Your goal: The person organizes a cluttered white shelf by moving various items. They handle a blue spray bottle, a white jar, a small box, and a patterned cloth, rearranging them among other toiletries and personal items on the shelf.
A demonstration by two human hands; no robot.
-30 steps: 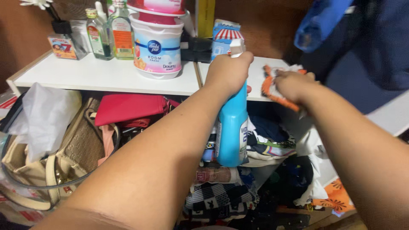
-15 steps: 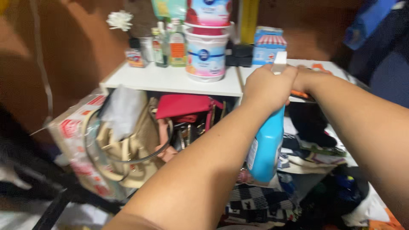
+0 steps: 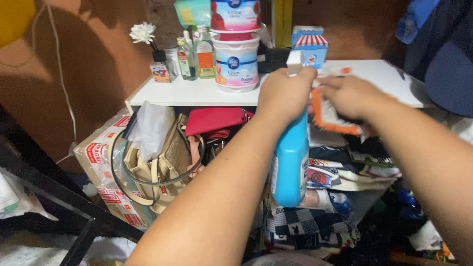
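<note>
My left hand [image 3: 287, 93] grips the neck of a blue spray bottle [image 3: 290, 162] with a white nozzle, held upright in front of the white shelf top [image 3: 197, 92]. My right hand [image 3: 350, 96] presses on a white cloth with an orange edge [image 3: 327, 120] at the front edge of the shelf top, just right of the bottle. The cloth hangs partly over the edge.
On the shelf top stand stacked white and pink tubs [image 3: 236, 64], two glass bottles [image 3: 197, 59], a small flower diffuser [image 3: 148, 39] and a blue box [image 3: 309, 47]. Below are a red pouch [image 3: 214, 120], beige bags [image 3: 157, 167] and folded clothes [image 3: 340, 172]. A taped cardboard box [image 3: 101, 157] sits left.
My right hand slid the orange-edged cloth back toward the front edge of the shelf top. The view shifted left and settled; my left hand keeps the spray bottle upright.
</note>
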